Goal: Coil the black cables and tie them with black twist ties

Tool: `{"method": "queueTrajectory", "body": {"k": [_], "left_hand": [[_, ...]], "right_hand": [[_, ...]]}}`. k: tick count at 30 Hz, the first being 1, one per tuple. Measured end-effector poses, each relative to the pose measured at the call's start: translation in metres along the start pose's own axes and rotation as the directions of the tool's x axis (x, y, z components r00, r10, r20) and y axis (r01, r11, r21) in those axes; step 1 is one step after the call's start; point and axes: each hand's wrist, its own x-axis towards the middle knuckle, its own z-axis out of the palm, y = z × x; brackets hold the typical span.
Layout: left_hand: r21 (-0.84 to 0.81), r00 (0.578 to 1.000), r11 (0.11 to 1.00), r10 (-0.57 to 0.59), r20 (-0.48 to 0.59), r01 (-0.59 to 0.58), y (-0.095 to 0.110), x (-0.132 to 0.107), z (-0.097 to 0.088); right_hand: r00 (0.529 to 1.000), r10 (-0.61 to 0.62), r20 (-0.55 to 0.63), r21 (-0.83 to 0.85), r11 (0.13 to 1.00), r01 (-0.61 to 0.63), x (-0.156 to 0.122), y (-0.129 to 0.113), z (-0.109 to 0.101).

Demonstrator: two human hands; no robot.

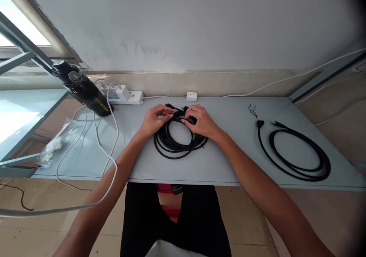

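A coiled black cable [173, 149] lies on the grey table in front of me, its loops stacked in a ring. My left hand [156, 119] is closed on the upper left of the coil, thumb and fingers pinching it. On the upper right, my right hand [201, 121] has its fingers curled round the same coil near a dark connector. Both cable ends stick out at the top between my hands. A thin tie shows at the coil's lower right. My fingers partly hide the top of the ring.
To the right lies another black cable [297, 135], loosely looped, with black twist ties [252, 111] behind it. A black bottle [85, 91], a white power strip [135, 97], white cords [116, 135] and a plastic bag [54, 146] are on the left. A small white box [191, 96] stands by the wall.
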Motion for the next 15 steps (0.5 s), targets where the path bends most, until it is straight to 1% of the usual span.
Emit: {"method": "queueTrajectory", "body": {"k": [6, 15], "left_hand": [[0.069, 0.997, 0.995, 0.077, -0.026, -0.075, 0.0050, -0.0014, 0.0006], [-0.031, 1.000, 0.999, 0.012, -0.007, -0.013, -0.0021, 0.0016, -0.0048]], "right_hand": [[0.999, -0.026, -0.028, 0.013, 1.000, 0.026, 0.0005, 0.0040, 0.0033], [0.997, -0.046, -0.060, 0.077, 0.996, 0.051, 0.0012, 0.0024, 0.0034]]}}
